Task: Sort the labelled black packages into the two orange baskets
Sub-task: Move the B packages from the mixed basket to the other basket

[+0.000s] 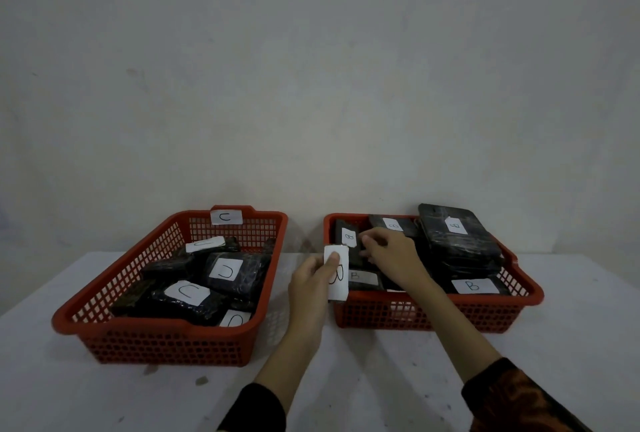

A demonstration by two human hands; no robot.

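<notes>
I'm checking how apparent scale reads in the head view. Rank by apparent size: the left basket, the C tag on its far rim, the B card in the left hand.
1. left basket
2. B card, nearer the camera
3. C tag

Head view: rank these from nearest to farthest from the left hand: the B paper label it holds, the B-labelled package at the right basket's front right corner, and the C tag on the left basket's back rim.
1. B paper label, in the left hand.
2. B-labelled package, right basket's front right corner. The C tag is similarly far; too close to call.
3. C tag, left basket's back rim.
</notes>
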